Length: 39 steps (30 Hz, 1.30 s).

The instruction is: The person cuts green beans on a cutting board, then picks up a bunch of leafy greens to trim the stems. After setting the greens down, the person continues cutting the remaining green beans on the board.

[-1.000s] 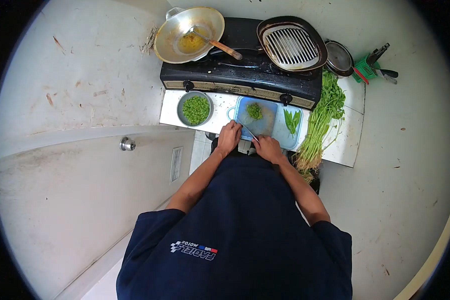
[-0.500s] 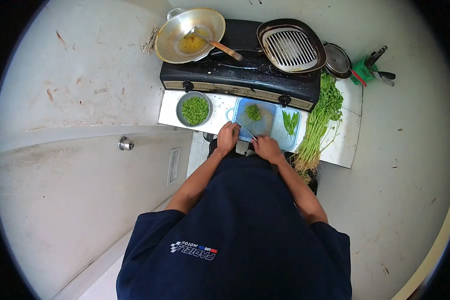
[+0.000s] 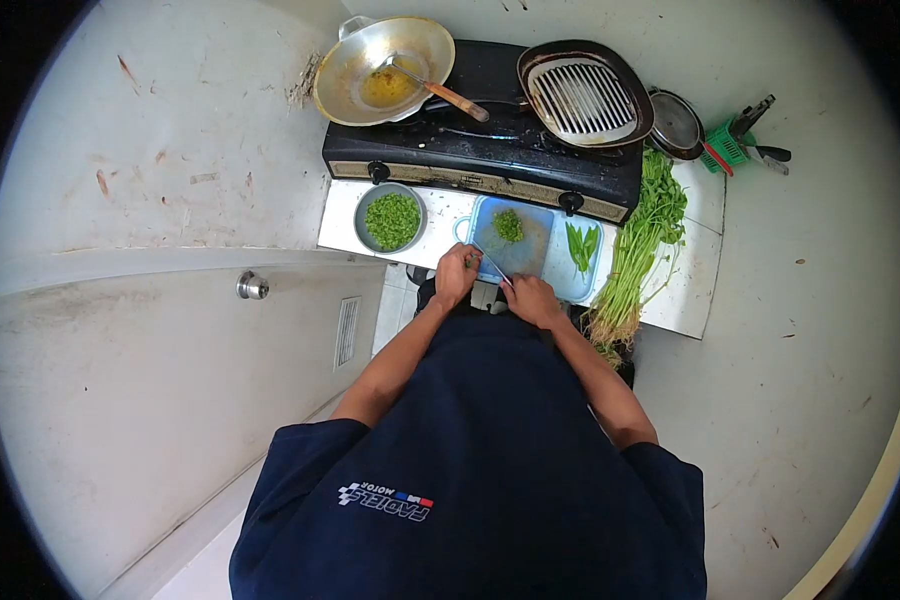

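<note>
My right hand (image 3: 532, 301) is closed around the handle of a knife (image 3: 493, 264), whose thin blade points up and left over a blue cutting board (image 3: 525, 262). The fingers of my left hand (image 3: 457, 273) are pinched together at the board's near left corner, close to the blade tip; what they hold is too small to make out. A little pile of chopped greens (image 3: 508, 226) lies on the board beyond the knife. To its right rest several whole green leaves (image 3: 582, 246).
Left of the board stands a grey bowl (image 3: 358, 222) of chopped greens. A leafy bunch with roots (image 3: 642, 250) lies at right. Behind is a black stove (image 3: 480, 160) bearing a wok (image 3: 335, 85) with a wooden-handled ladle (image 3: 458, 102) and a grill pan (image 3: 530, 85). A green basket (image 3: 727, 145) holds utensils.
The knife and my right hand have shifted very slightly left. My left hand stays by the board's corner with its fingers turned a little. The camera view has moved slightly.
</note>
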### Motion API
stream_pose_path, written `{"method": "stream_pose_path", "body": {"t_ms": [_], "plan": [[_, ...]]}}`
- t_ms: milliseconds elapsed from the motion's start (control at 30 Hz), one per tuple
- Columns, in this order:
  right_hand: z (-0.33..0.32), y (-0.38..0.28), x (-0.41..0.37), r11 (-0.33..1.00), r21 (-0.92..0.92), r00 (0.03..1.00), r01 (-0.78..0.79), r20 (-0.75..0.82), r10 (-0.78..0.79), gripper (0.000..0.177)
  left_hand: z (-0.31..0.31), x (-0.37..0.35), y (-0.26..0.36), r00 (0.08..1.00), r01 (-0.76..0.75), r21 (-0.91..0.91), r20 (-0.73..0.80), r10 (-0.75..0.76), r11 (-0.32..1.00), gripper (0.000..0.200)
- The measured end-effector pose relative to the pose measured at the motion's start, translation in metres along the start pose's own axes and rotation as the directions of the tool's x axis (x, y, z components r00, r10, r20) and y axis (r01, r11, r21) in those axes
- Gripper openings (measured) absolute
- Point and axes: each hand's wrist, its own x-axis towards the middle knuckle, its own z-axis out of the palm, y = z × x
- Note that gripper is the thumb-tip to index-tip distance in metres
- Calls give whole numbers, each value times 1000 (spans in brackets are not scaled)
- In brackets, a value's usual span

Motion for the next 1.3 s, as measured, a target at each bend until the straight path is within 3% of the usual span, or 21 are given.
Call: {"method": "stream_pose_path", "body": {"t_ms": [333, 733, 1300], "plan": [[4, -3, 3, 1000, -2, 998, -8, -59, 8, 43, -2, 1, 5, 1000, 11, -13, -27, -12, 1000, 9], [2, -7, 5, 997, -25, 997, -74, -26, 73, 42, -1, 1, 0, 1000, -14, -1, -13, 14, 1000, 8], [2, -15, 9, 999, -42, 999, -6, -36, 5, 46, 1, -2, 2, 999, 26, 8, -28, -26, 1000, 6]]}}
